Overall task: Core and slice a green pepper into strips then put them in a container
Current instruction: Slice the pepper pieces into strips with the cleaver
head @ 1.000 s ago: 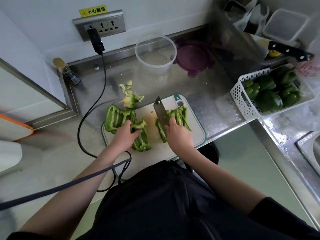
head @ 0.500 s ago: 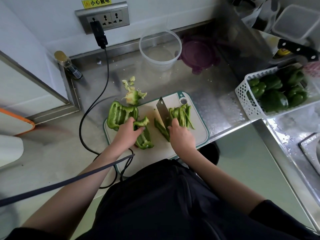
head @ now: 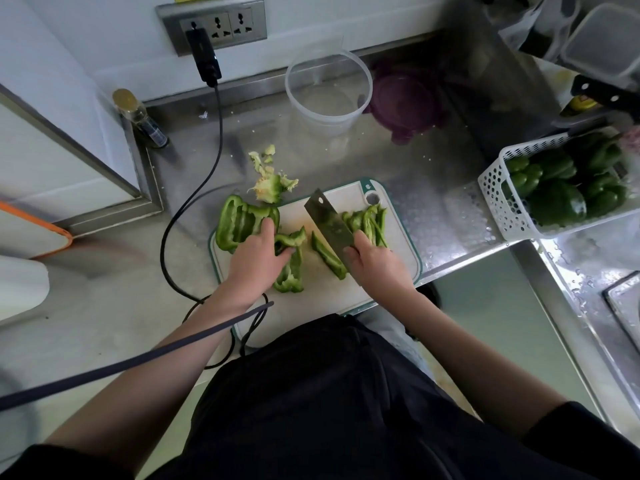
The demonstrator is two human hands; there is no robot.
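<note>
On the white cutting board [head: 322,299] lie an opened green pepper piece [head: 239,221] at the left, a second piece [head: 291,271] under my left hand [head: 258,259], one loose strip [head: 327,254], and a pile of cut strips [head: 367,221] at the right. My left hand rests flat on the pepper pieces, fingers straight. My right hand [head: 375,266] grips the cleaver [head: 329,223], its blade between the loose strip and the pile. The pepper core [head: 272,185] lies beyond the board. A clear round container [head: 327,91] stands at the back.
A white basket [head: 509,209] of whole green peppers sits at the right. A purple lid [head: 408,102] lies beside the container. A black cable [head: 194,188] runs from the wall socket past the board's left edge. A small bottle [head: 140,117] stands back left; a sink [head: 623,306] lies far right.
The cleaver has pushed the cut strips to the right, leaving one strip apart on its left. My left hand has stayed on the pepper pieces.
</note>
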